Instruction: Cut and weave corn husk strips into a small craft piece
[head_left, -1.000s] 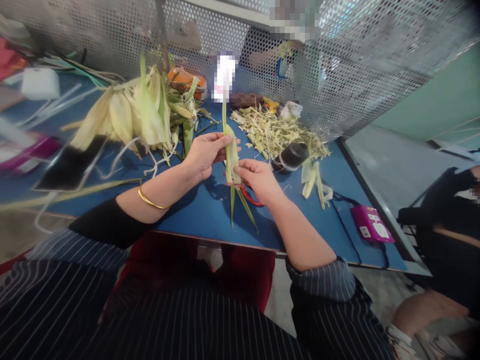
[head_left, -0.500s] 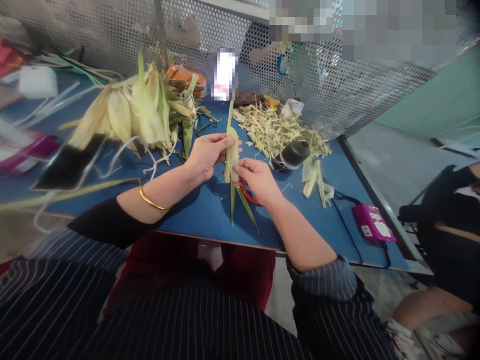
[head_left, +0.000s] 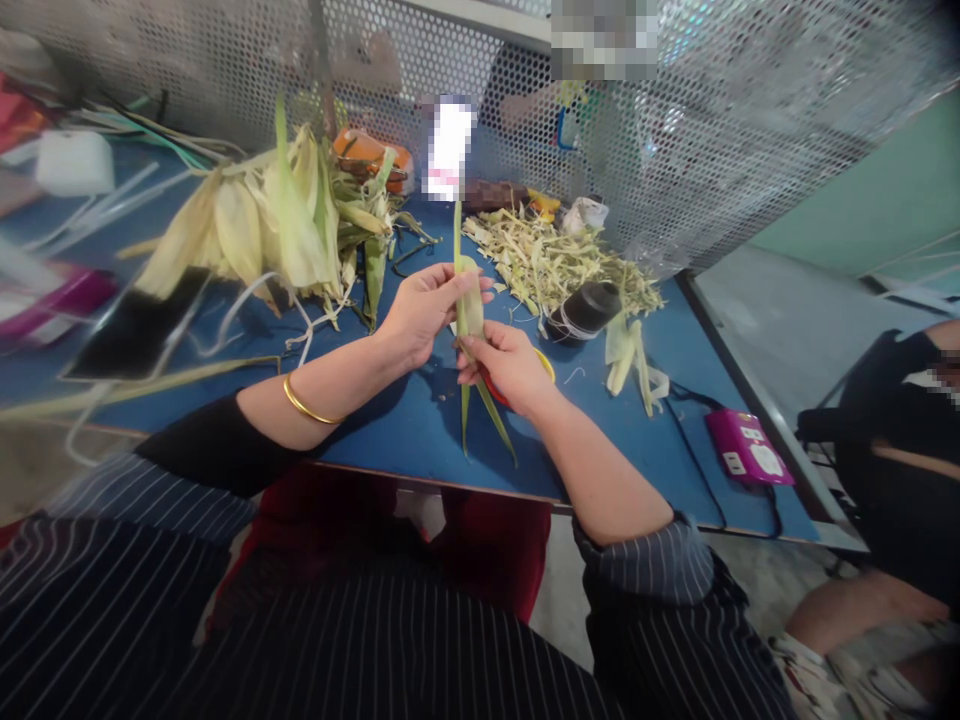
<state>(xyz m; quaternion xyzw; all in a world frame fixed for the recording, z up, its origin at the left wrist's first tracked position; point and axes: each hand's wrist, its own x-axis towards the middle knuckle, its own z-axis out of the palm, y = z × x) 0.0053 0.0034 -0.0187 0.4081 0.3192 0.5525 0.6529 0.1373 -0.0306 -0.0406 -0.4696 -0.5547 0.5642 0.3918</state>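
A pale green corn husk [head_left: 470,300] stands between my two hands over the blue table. My left hand [head_left: 431,305] pinches its upper part, thumb in front. The lower part is gripped by my right hand [head_left: 506,362], with its thumb pressed on the front. A narrow green strip [head_left: 457,232] rises from the top of the husk, and two pointed strips [head_left: 491,420] show below on the table. Partly hidden behind my right hand lies a red and yellow ring-shaped thing [head_left: 546,368], whose kind I cannot make out.
A bundle of corn husks [head_left: 247,220] lies at the left, near a dark phone-like slab [head_left: 139,325]. Husk scraps [head_left: 532,255] are heaped behind a black thread spool [head_left: 585,310]. A purple power strip [head_left: 746,447] sits at the right edge. Perforated metal [head_left: 420,60] closes the back.
Both hands have shifted slightly with the husk. My right thumb lies across its lower part, and more of the yellow edge behind the right hand shows.
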